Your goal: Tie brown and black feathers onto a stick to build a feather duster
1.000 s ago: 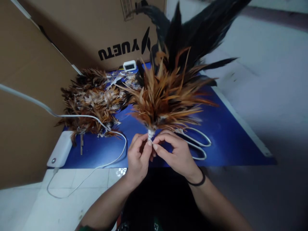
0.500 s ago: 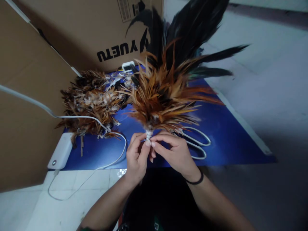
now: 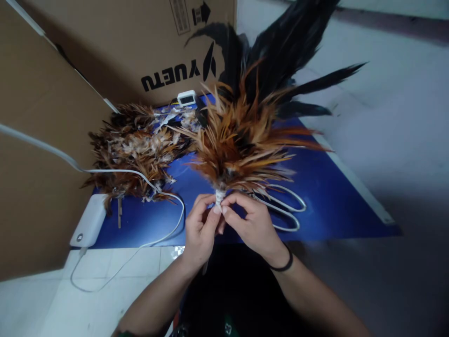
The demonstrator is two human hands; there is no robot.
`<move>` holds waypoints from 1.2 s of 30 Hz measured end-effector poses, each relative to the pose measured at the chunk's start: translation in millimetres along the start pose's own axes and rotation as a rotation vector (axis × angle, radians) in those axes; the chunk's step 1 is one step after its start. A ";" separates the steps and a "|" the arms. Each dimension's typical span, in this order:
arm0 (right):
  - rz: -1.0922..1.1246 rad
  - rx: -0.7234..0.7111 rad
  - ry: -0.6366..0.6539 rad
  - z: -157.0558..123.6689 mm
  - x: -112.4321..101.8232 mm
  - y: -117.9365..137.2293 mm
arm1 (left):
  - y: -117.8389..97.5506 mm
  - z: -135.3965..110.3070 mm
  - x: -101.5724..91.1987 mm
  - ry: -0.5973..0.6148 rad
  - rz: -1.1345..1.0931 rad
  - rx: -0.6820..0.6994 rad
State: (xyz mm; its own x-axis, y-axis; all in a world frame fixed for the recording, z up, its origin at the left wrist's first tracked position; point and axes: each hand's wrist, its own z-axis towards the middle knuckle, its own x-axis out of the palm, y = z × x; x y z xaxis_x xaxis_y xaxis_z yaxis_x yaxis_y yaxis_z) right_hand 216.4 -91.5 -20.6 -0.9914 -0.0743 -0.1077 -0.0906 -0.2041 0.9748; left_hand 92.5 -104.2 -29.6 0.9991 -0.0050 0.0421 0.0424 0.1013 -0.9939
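A feather duster [image 3: 235, 140] with brown-orange feathers and long black ones at its far end stands upright before me. White wrapping [image 3: 219, 195] binds its neck. My left hand [image 3: 201, 229] is closed around the lower end of this neck, thumb pressed on it. From the other side my right hand [image 3: 257, 229] pinches at the same spot with thumb and forefinger, the tips close to my left thumb. Whether a loose end of wrapping lies between the right fingertips is too small to tell. White-handled scissors [image 3: 298, 208] lie behind my right hand, partly covered by it.
A pile of brown feather strips [image 3: 136, 145] lies at the left of the blue table [image 3: 336, 201]. A white power bank [image 3: 89, 220] with a white cable [image 3: 182, 215] sits at the left edge. Cardboard boxes [image 3: 105, 56] stand behind, near a small white digital display [image 3: 186, 98].
The duster and both hands have shifted very slightly to the right, and its feathers have swayed a little. Both hands keep their grip at the neck.
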 end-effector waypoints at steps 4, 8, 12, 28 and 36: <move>-0.092 -0.096 -0.068 -2.0 0.6 -0.5 | -0.9 1.4 1.9 0.014 -0.088 -0.031; -0.186 -0.177 -0.120 -4.8 -0.4 -2.8 | -1.4 1.9 3.0 0.000 -0.139 -0.068; -0.230 -0.220 -0.175 -3.7 -1.3 -4.7 | 0.1 1.6 3.2 -0.006 -0.207 -0.127; -0.543 -0.431 -0.422 1.6 0.9 -19.5 | -6.5 4.0 8.3 -0.005 -0.434 -0.265; -0.851 -0.609 -0.487 8.8 -0.6 -24.5 | -4.4 2.9 8.0 0.018 -0.450 -0.311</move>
State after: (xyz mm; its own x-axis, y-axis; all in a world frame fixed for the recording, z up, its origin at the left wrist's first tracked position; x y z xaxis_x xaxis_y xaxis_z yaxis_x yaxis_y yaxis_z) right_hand 218.4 -77.9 -42.6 -0.5744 0.6710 -0.4689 -0.8182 -0.4543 0.3522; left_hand 100.2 -101.7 -24.7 0.8822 0.0031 0.4709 0.4606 -0.2137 -0.8615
